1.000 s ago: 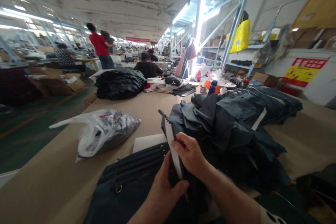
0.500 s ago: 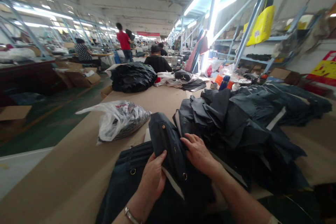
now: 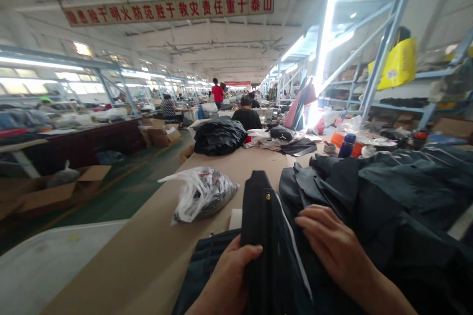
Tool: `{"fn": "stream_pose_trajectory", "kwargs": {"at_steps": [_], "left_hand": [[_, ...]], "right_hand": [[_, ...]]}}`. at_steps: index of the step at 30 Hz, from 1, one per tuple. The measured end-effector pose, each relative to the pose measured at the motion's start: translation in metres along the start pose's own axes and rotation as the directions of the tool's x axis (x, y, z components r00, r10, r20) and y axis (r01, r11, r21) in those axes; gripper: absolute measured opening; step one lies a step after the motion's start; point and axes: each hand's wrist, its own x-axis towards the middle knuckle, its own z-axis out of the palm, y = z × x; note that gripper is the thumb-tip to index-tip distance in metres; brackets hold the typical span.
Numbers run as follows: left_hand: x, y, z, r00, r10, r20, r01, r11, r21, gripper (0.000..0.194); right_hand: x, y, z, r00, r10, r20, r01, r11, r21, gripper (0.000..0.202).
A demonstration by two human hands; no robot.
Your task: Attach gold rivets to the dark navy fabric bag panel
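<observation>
**Op:** I'm watching the head view — the left hand [image 3: 231, 275] has its grip closed on a dark folded fabric piece [image 3: 264, 236], thumb laid across the front edge, holding it upright.

**Desk:** And where does that piece sit?

**Op:** Low centre of my view, standing over another dark panel that lies flat on the bench [image 3: 148, 246]. I can see a small brass stud [image 3: 267, 197] near its top and a thin white edge running down its right side.

**Desk:** The other hand?

**Op:** The right hand [image 3: 332, 246] is open, fingers spread flat, resting just beside the held piece on the edge of a big heap of dark fabric [image 3: 388, 197] — it grips nothing.

**Desk:** Anything else around?

**Op:** A clear plastic bag [image 3: 201, 192] with dark contents lies on the bench to the left, near but apart from the hands. Further along there is a black bundle [image 3: 219, 135], and behind it a seated person in black [image 3: 247, 117]. Far down the aisle stands a person in a red top [image 3: 218, 92]. A yellow bag [image 3: 399, 63] hangs on the shelving at right, and a banner with red characters [image 3: 168, 10] spans the ceiling.
</observation>
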Motion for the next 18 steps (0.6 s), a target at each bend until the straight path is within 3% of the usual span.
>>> {"fn": "stream_pose_trajectory", "kwargs": {"at_steps": [2, 5, 9, 14, 16, 18], "left_hand": [[0.001, -0.004, -0.005, 0.994, -0.023, 0.109, 0.017, 0.998, 0.055, 0.038], [0.007, -0.015, -0.023, 0.976, -0.075, 0.202, 0.027, 0.973, 0.230, 0.039], [0.009, -0.026, -0.044, 0.980, -0.049, 0.193, -0.013, 0.952, 0.306, 0.035], [0.008, -0.030, -0.037, 0.967, -0.042, 0.251, -0.033, 0.957, 0.288, 0.041], [0.011, -0.031, -0.032, 0.929, -0.053, 0.365, -0.023, 0.979, 0.201, 0.047], [0.015, -0.032, -0.031, 0.853, -0.048, 0.519, -0.009, 0.994, 0.108, 0.057]], "right_hand": [[0.012, -0.028, -0.003, 0.952, -0.307, -0.012, 0.307, 0.951, 0.035, 0.024], [0.019, -0.050, 0.004, 0.883, -0.470, 0.021, 0.470, 0.882, -0.034, 0.015], [0.017, -0.044, 0.017, 0.875, -0.484, 0.018, 0.485, 0.874, -0.031, 0.011], [0.015, -0.033, 0.020, 0.835, -0.472, 0.282, 0.476, 0.877, 0.059, 0.006], [0.012, -0.030, 0.025, 0.826, -0.457, 0.330, 0.448, 0.888, 0.109, 0.006], [0.008, -0.028, 0.028, 0.837, -0.438, 0.328, 0.411, 0.899, 0.153, 0.010]]}}
